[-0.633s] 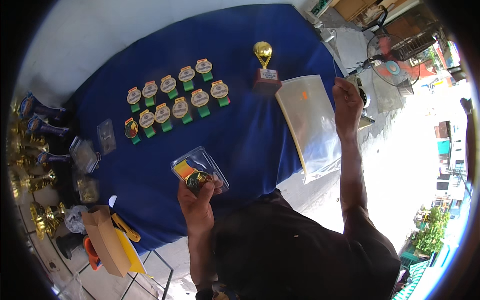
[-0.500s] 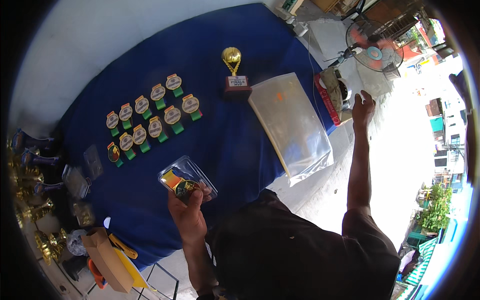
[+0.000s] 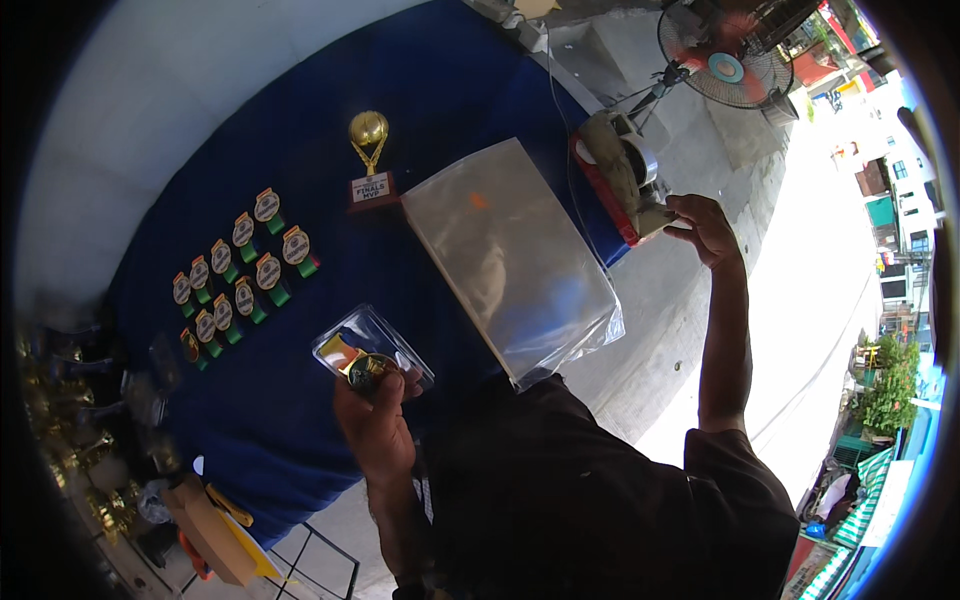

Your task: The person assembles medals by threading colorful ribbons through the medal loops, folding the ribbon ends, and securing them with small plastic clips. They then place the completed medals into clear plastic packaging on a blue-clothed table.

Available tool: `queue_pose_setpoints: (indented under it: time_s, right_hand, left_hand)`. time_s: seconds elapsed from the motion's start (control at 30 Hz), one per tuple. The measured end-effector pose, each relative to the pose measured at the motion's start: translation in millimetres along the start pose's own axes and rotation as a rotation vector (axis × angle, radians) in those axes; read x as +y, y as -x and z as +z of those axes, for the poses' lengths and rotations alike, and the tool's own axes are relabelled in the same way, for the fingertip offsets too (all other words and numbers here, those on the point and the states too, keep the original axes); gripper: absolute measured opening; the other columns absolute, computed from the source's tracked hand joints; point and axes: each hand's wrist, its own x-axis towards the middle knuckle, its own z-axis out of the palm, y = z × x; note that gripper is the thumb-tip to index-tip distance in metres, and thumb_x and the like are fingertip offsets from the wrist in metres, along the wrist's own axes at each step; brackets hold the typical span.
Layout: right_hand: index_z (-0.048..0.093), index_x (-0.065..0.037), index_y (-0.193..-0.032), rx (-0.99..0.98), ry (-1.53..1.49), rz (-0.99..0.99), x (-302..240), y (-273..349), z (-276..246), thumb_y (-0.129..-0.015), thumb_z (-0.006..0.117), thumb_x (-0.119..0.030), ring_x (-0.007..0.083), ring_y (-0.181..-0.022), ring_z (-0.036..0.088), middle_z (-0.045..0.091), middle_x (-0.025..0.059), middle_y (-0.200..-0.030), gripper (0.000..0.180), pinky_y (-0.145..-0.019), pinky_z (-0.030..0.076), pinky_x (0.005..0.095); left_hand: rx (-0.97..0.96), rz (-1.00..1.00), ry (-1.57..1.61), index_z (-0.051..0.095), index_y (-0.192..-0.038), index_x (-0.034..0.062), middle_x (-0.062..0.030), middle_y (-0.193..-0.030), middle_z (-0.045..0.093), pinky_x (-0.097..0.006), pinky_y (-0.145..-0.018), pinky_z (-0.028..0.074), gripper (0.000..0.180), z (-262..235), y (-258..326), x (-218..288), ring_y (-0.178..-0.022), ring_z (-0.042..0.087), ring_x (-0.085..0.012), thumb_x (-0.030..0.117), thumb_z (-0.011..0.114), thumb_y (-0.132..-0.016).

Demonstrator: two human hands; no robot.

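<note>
My left hand (image 3: 378, 420) is closed round a clear plastic case (image 3: 400, 345) and a dark gold-rimmed medal (image 3: 369, 372) with a yellow-orange ribbon end. The medal lies against the case under my thumb. At the table's right edge, my right hand (image 3: 705, 232) has its fingers and thumb on the near end of what looks like a grey tape dispenser (image 3: 612, 150). A shiny roll sits in it, and a red box edge (image 3: 603, 190) shows alongside. Whether a strip of tape is between my fingers I cannot make out.
Two rows of medals (image 3: 222, 258) with green ribbons lie on the blue tablecloth (image 3: 290, 130). A gold ball trophy (image 3: 370, 155) stands beside a stack of clear plastic sheets (image 3: 510, 250). Gold trophies (image 3: 75, 420) crowd the left; a cardboard box (image 3: 212, 530) and fan (image 3: 725, 67) are nearby.
My right hand has come onto the end of the dispenser from a spot to its right. The view has shifted, so the table things appear further left. My left hand keeps its hold.
</note>
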Motion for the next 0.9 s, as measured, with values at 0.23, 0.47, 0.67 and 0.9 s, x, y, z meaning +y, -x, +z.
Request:
queue_pose_setpoints:
  time_s: [0.23, 0.47, 0.67, 0.9]
  right_hand:
    - [0.062, -0.008, -0.116, 0.159, -0.511, -0.245, 36.0, 39.6, 22.0, -0.109, 0.045, -0.028, 0.0342, -0.147, 0.042, 0.057, 0.0171, -0.144, 0.027, -0.116, 0.039, 0.0617]
    - [0.059, -0.003, -0.108, -0.104, -0.838, -0.008, 102.8, 26.5, 20.3, -0.107, 0.051, -0.017, 0.0246, -0.1, 0.065, 0.065, 0.0116, -0.106, 0.016, -0.089, 0.061, 0.0425]
    - [0.06, -0.002, -0.107, -0.455, -0.844, 0.097, 75.0, 49.7, 54.6, -0.106, 0.056, -0.016, 0.0142, -0.071, 0.06, 0.062, 0.0058, -0.083, 0.014, -0.059, 0.05, 0.0263]
    - [0.068, 0.0, -0.094, -0.776, 0.14, -0.328, -54.6, 85.9, 146.3, -0.092, 0.065, -0.007, 0.0144, -0.065, 0.063, 0.065, 0.0083, -0.074, 0.008, -0.058, 0.048, 0.0298]
  left_hand:
    - [-0.031, -0.021, -0.004, 0.054, -0.127, 0.0026, -0.0071, -0.1, 0.072, -0.031, -0.077, 0.056, 0.037, 30.5, 1.3, -20.5, -0.089, 0.073, -0.0173, 0.011, 0.071, -0.095]
    - [-0.031, -0.012, 0.011, 0.056, -0.123, 0.0028, -0.0087, -0.1, 0.073, -0.033, -0.077, 0.055, 0.031, 40.4, 4.4, -27.3, -0.091, 0.073, -0.0188, 0.01, 0.07, -0.096]
    - [-0.047, -0.081, 0.057, 0.056, -0.124, 0.0029, -0.011, -0.102, 0.074, -0.034, -0.079, 0.057, 0.032, 42.2, 5.6, -22.9, -0.092, 0.074, -0.0216, 0.006, 0.069, -0.095]
    - [-0.092, -0.077, -0.039, 0.054, -0.122, 0.0025, -0.0096, -0.105, 0.07, -0.031, -0.081, 0.057, 0.029, 60.4, 10.0, -23.9, -0.094, 0.072, -0.0189, 0.002, 0.065, -0.096]
